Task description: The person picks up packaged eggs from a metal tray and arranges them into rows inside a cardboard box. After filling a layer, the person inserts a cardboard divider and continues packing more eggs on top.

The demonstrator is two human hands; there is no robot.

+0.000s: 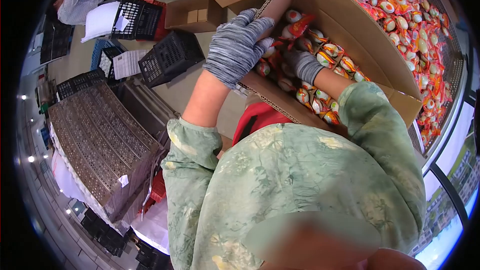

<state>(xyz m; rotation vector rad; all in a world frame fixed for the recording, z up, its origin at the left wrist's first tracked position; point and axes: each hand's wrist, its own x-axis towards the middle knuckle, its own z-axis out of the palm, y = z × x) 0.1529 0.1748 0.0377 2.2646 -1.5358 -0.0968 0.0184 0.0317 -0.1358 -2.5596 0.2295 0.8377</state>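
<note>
An open cardboard box (pixel 355 25) stands in front of my body, with several eggs in red and orange wrappers (pixel 325 57) lying in it. My left hand (pixel 235 47), in a grey striped glove, is closed over the box's left edge, thumb on the inner side. My right hand (pixel 302 65), in the same kind of glove, reaches down inside the box among the wrapped eggs. Its fingers are blurred and partly hidden, so what they hold, if anything, cannot be made out.
Many more wrapped eggs (pixel 422 45) are heaped beyond the box at the right. Black crates (pixel 170 57) and an open cardboard box (pixel 192 14) stand on the floor at the left. A stack of perforated trays (pixel 100 135) is lower left. Another person's sleeve (pixel 77 7) shows at top left.
</note>
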